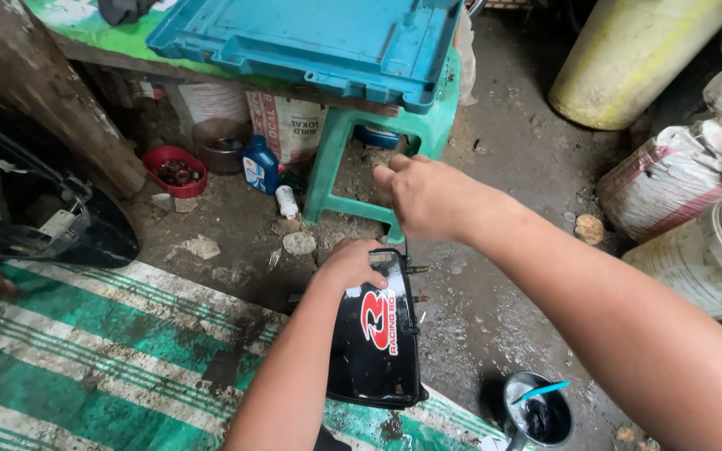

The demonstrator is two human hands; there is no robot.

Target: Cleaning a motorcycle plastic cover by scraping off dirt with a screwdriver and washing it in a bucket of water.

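Observation:
My left hand (349, 266) grips the top edge of a glossy black motorcycle cover panel (375, 342) with a red emblem, holding it upright over the dirt floor. Small bolts (416, 271) stick out of its right edge. My right hand (424, 197) hovers above and a little right of the panel, fingers curled and pinched together; whether it holds something small is hidden. Behind both hands stands a green plastic stool (353, 138) carrying a teal plastic case lid (311, 42).
A green-and-white striped mat (102, 359) covers the lower left. A metal cup (536, 413) with dark liquid and a blue-handled brush stands lower right. A red bowl (175, 171), blue oil bottle (261, 164), white bucket (712, 259), sacks and yellow cylinder (628, 54) ring the floor.

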